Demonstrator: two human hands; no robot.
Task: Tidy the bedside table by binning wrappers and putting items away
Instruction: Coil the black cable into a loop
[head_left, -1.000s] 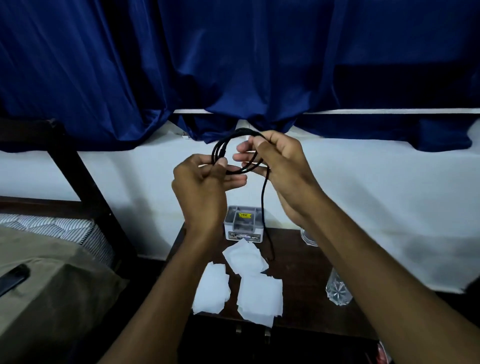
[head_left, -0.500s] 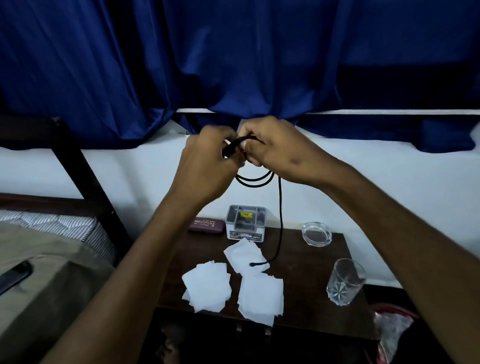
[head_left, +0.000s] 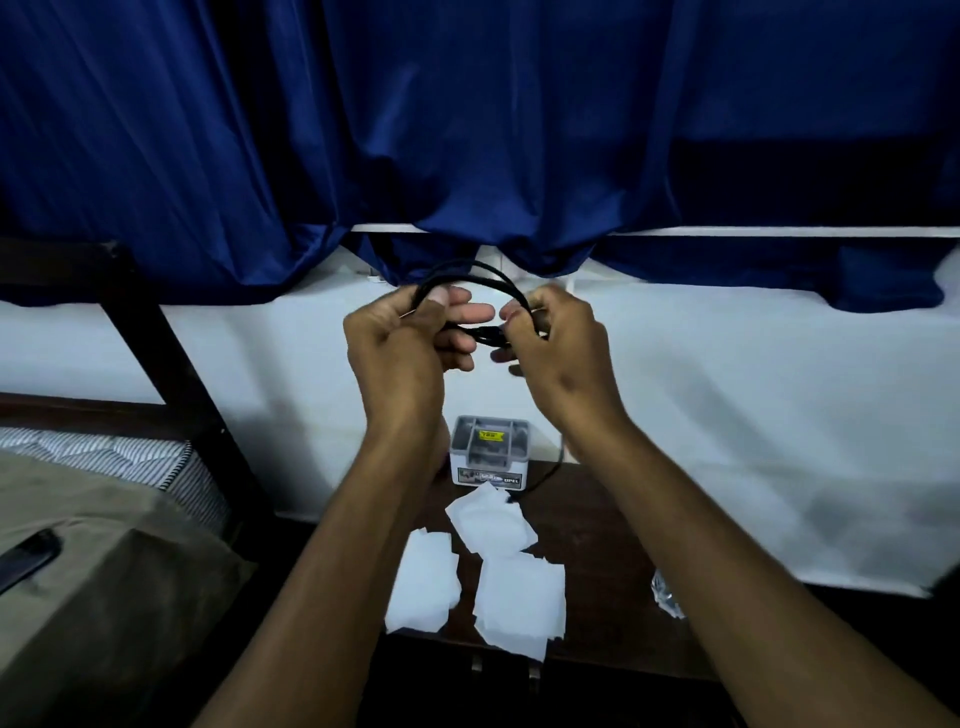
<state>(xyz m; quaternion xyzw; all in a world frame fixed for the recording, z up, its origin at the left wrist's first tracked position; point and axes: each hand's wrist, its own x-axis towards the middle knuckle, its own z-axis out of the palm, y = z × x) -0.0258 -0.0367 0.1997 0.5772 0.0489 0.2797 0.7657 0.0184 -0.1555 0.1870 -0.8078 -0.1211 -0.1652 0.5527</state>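
Both hands hold a black cable up in front of the wall, above the dark wooden bedside table. My left hand grips the coiled loops, my right hand pinches the strand beside it. A loose tail of the cable hangs down behind my right forearm to the tabletop. On the table lie several white paper wrappers, and a small grey organiser box stands at the back.
A drinking glass shows partly behind my right forearm. A bed with a brown blanket and a dark phone lies at the left, beside its dark frame post. Blue curtains hang above the white wall.
The hands have come apart a little and dropped lower, and the coil now arches above them. The hanging tail is shorter. My arms now hide the glass, the ashtray and the maroon case.
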